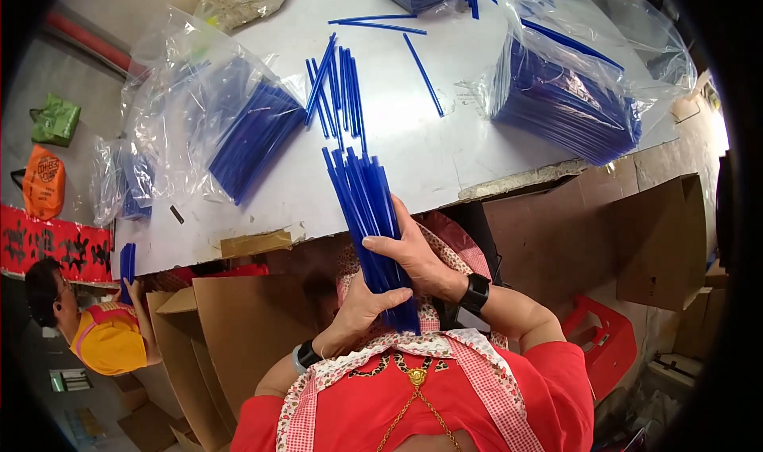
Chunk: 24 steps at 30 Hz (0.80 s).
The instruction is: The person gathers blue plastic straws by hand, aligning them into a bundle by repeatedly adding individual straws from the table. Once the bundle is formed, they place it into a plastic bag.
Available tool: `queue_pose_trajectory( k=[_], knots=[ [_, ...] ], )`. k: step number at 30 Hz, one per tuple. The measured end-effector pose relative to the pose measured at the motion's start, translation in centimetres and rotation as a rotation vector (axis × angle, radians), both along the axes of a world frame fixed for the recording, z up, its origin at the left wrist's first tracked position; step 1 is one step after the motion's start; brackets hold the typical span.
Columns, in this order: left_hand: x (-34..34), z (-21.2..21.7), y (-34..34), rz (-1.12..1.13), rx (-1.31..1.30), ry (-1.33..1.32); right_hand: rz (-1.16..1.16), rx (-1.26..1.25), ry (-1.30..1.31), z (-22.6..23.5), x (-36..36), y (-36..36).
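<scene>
A person in a red top and a patterned apron (493, 372) holds a bundle (367, 214) of thin blue rods in both hands, in front of the chest and before the near edge of a white table (433, 154). The bundle stands lengthwise, its far end reaching over the table and its near end close to the apron's neckline.

The right hand (415, 255) wraps the bundle's right side around mid-length, thumb laid across the front. The left hand (355, 315) grips lower down, on the left side, its thumb pressed over the rods near their lower end; its fingers are mostly hidden behind. A black watch (475, 294) sits on the right wrist.

Just beyond the bundle, loose rods (346, 86) lie in a rough cluster on the table; whether they touch it is unclear. A single rod (424, 75) lies apart, to the right. To the left, a clear bag (171, 106) lies beside a stack (256, 138) of blue rods, partly over it; to the right, another bag (556, 94) encloses a larger stack.

Below the table's left edge stands an open carton (250, 317). Farther left, a co-worker (111, 337) in yellow holds a few blue rods upright. A red stool (602, 333) stands at right.
</scene>
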State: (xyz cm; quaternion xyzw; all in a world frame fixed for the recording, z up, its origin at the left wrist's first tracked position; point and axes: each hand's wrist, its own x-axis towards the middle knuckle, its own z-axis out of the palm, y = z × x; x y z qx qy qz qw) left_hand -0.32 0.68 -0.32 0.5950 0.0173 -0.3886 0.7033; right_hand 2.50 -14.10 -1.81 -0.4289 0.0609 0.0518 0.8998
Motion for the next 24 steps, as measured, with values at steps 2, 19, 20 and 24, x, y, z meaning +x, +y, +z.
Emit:
queue_pose_trajectory(
  k=[2, 19, 20, 24],
  knots=[
    [-0.1, 1.0, -0.5, -0.061, -0.039, 0.057, 0.261, 0.217, -0.003, 0.8, 0.2, -1.8],
    [1.7, -0.8, 1.6, -0.042, 0.003, 0.009, 0.221, 0.297, 0.058, -0.4, 1.4, -1.6],
    [1.7, -0.7, 1.8, -0.034, -0.103, 0.163, 0.238, 0.322, 0.083, -0.9, 1.3, -1.7],
    [1.5, -1.8, 3.0, -0.004, -0.128, 0.248, 0.263, 0.379, 0.129, -1.9, 1.0, -1.6]
  ],
)
